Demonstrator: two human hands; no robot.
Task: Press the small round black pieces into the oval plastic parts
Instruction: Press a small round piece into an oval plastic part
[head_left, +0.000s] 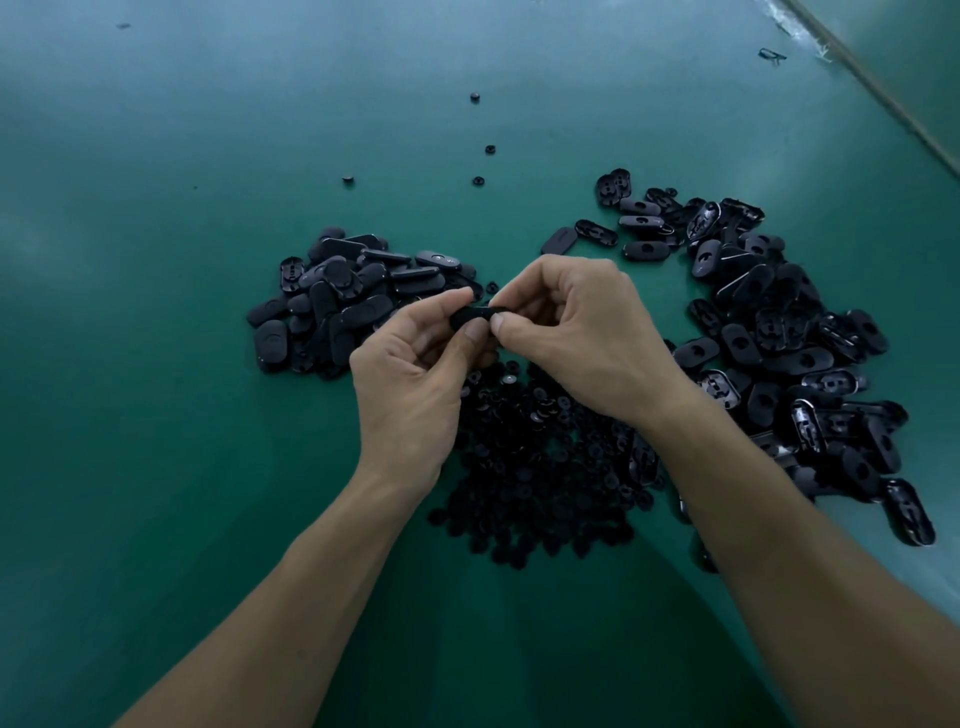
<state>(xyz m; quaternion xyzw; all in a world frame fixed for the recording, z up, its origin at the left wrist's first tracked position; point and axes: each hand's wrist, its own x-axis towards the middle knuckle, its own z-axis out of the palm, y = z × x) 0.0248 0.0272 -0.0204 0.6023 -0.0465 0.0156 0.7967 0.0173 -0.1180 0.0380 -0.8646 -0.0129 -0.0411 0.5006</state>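
Both hands meet above the middle of the green bench (156, 218), sharing one oval part (475, 316). The left hand (415, 379) pinches its left end between thumb and forefinger, and the right hand (576, 332) pinches the right end the same way, with the other fingers curled in. The part is matte black plastic with rounded ends, seen nearly edge-on and mostly covered by fingertips. Its long axis runs across from one hand to the other. Whether a round piece sits in it cannot be told.

Below the hands, toward the near edge, lies a heap of round black pieces (540, 467), small discs with centre holes. A pile of oval parts (343, 301) lies left of the hands, mostly smooth side up. A wider spread of oval parts (779, 332) curves along the right side, many showing a hole or ribbed underside. A few stray round pieces (478, 180) sit apart toward the far edge.
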